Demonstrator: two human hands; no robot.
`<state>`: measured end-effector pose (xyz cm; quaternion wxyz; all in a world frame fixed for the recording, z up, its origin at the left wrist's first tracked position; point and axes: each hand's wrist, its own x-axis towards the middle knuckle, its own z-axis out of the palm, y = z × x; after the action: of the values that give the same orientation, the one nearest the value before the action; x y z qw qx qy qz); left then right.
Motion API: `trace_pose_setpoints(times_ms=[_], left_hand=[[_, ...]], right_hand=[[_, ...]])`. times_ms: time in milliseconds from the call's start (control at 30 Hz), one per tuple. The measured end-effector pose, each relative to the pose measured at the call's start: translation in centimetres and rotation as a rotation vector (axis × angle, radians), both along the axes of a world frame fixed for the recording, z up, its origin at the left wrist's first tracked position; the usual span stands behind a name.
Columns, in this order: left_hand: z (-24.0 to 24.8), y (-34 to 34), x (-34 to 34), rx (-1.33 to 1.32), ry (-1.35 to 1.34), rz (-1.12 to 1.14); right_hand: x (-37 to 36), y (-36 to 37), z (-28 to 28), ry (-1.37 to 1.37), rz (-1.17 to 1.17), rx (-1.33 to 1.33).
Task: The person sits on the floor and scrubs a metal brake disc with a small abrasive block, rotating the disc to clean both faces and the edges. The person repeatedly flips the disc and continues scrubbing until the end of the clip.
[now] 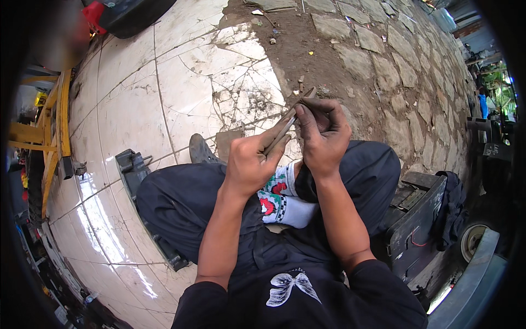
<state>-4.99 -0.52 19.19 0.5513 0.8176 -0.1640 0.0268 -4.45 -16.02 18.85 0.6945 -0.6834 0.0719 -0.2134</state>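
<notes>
landmark: i take the patterned sock as my reference on the feed.
slim grey rod: held up off the floor, beyond the sock and slightly to its left at the near end.
long axis: slanting, near end low and left, far end away and to the right; i see it aimed toward the bare earth beyond the sock.
left hand: fingers curled around the near part of the rod, thumb laid along it, beyond the sock to the left.
right hand: thumb and forefinger pinching farther up the rod, beyond the sock to the right.
edges: cracked white tile breaks off raggedly at the earth, straight beyond the sock; stone paving follows, farther right.
side room: black panel left of the sock, black case right of it, each outside a knee.
</notes>
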Motion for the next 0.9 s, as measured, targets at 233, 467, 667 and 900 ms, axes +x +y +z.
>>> trace_pose_setpoints(times_ms=[233, 467, 667, 900], left_hand=[[-0.3, -0.4, 0.3, -0.099, -0.059, 0.076], [-0.9, -0.6, 0.7, -0.083, -0.13, 0.077], [-1.0, -0.4, 0.4, -0.09, -0.101, 0.072], [-0.8, -0.2, 0.2, -0.094, -0.047, 0.042]], right_hand=[[-0.4, 1.4, 1.4, 0.089, 0.025, 0.042], [-0.8, 1.4, 2.1, 0.198, 0.034, 0.075], [-1.3, 1.5, 2.0, 0.186, 0.019, -0.029], [-1.6, 0.9, 0.5, 0.111, 0.021, -0.189]])
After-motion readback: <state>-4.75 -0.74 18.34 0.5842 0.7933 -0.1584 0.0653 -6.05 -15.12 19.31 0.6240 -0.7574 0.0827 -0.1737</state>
